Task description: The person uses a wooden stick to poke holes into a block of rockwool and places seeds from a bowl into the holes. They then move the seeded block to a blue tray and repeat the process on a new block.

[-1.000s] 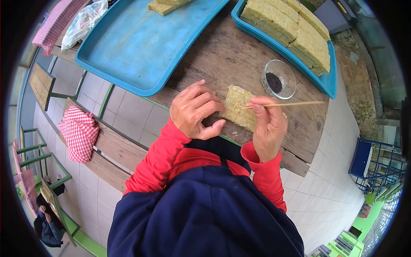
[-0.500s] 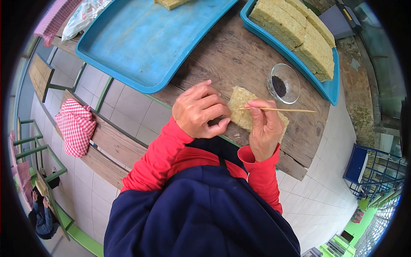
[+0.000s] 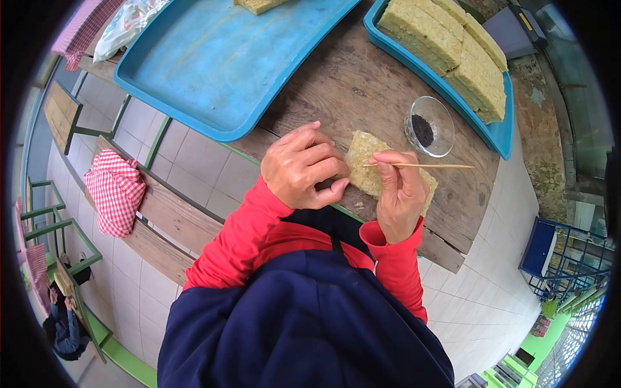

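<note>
A pale yellow fibrous slab (image 3: 365,150) lies on the wooden table near its front edge. My right hand (image 3: 402,194) is over the slab, pinching a thin wooden stick (image 3: 446,166) whose left tip meets the slab's surface. At the slab's left edge is my left hand (image 3: 305,167), its fingers curled and thumb close to the index finger; whether anything tiny is between them is hidden. Just behind the slab stands a glass bowl (image 3: 442,141) holding small dark seeds (image 3: 422,130).
A large blue tray (image 3: 187,77) with one slab (image 3: 259,5) is at the back left. Another blue tray (image 3: 498,139) at the right holds several stacked slabs (image 3: 475,77). A checkered cloth bundle (image 3: 115,192) rests on a bench (image 3: 171,210). A person (image 3: 66,330) sits far left.
The stick's right end has shifted slightly left. Both hands are in nearly the same place.
</note>
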Demonstrator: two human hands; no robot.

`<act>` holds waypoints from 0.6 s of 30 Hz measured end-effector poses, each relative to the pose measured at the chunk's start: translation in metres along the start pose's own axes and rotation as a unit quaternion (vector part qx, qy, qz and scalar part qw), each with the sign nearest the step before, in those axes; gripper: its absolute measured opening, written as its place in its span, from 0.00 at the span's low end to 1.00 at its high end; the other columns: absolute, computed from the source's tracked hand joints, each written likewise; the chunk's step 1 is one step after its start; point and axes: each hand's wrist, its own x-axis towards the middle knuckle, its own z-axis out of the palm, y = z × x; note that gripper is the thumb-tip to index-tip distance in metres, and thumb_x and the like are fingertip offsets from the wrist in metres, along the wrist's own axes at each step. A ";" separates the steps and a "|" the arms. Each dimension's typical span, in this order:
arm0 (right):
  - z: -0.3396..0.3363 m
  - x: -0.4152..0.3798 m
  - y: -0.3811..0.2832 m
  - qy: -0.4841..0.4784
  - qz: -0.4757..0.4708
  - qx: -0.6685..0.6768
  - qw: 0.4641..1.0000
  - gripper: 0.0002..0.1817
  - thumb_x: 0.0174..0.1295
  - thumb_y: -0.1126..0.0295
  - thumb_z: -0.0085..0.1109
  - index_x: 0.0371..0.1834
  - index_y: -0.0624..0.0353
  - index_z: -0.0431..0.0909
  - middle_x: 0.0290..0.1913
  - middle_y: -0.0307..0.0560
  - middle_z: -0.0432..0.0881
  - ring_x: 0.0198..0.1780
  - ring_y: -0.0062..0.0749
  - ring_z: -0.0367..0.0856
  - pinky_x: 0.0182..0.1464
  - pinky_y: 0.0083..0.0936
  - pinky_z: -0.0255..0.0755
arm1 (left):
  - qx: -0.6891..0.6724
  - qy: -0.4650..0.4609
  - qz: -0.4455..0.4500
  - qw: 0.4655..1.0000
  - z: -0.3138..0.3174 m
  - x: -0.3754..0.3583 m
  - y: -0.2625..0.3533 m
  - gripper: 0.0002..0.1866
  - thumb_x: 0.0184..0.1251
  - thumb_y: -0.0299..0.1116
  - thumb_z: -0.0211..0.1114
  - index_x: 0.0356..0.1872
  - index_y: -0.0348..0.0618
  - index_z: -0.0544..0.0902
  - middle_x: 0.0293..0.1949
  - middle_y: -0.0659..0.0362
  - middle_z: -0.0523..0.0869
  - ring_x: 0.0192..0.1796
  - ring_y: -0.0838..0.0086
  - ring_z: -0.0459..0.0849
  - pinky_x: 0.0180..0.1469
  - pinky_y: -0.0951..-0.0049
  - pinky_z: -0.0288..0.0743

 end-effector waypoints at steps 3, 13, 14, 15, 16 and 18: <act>0.001 -0.001 0.002 0.019 0.000 0.015 1.000 0.03 0.63 0.74 0.62 0.38 0.58 0.83 0.31 0.43 0.80 0.34 0.32 0.77 0.34 0.25 0.70 | 0.001 0.000 0.000 1.000 0.000 0.000 0.000 0.08 0.37 0.34 0.72 0.24 0.54 0.85 0.30 0.69 0.86 0.40 0.71 0.84 0.54 0.56 0.79; 0.000 0.001 -0.002 -0.009 -0.005 -0.008 1.000 0.03 0.61 0.74 0.63 0.37 0.59 0.83 0.32 0.43 0.82 0.34 0.34 0.77 0.35 0.26 0.70 | -0.005 0.003 0.003 1.000 -0.001 0.000 0.000 0.08 0.37 0.33 0.72 0.25 0.54 0.86 0.30 0.68 0.87 0.40 0.70 0.84 0.54 0.56 0.79; 0.001 0.001 -0.002 -0.007 -0.007 -0.012 1.000 0.03 0.61 0.74 0.63 0.37 0.59 0.83 0.32 0.43 0.82 0.34 0.35 0.77 0.35 0.27 0.70 | -0.005 0.003 0.003 1.000 -0.001 0.000 0.000 0.08 0.37 0.33 0.72 0.25 0.54 0.86 0.30 0.68 0.87 0.40 0.70 0.84 0.54 0.56 0.79; 0.001 0.001 -0.002 -0.005 -0.009 -0.017 1.000 0.03 0.61 0.74 0.63 0.37 0.59 0.83 0.33 0.42 0.82 0.34 0.35 0.77 0.35 0.27 0.70 | -0.004 0.001 0.004 1.000 -0.001 0.001 0.000 0.08 0.37 0.33 0.72 0.25 0.54 0.86 0.30 0.68 0.87 0.40 0.70 0.84 0.54 0.56 0.79; 0.001 0.001 -0.003 -0.005 -0.009 -0.017 1.000 0.03 0.61 0.74 0.63 0.37 0.59 0.83 0.33 0.42 0.82 0.34 0.35 0.77 0.35 0.27 0.70 | -0.004 0.000 0.005 1.000 -0.001 0.001 0.000 0.08 0.37 0.33 0.72 0.24 0.53 0.86 0.30 0.68 0.87 0.40 0.70 0.84 0.54 0.56 0.79; 0.000 0.002 -0.003 -0.010 -0.009 -0.016 1.000 0.03 0.61 0.74 0.63 0.37 0.59 0.83 0.33 0.42 0.82 0.34 0.35 0.77 0.35 0.27 0.70 | -0.004 0.000 0.005 1.000 -0.002 0.001 0.000 0.08 0.37 0.33 0.72 0.24 0.53 0.85 0.30 0.68 0.87 0.40 0.70 0.84 0.54 0.56 0.79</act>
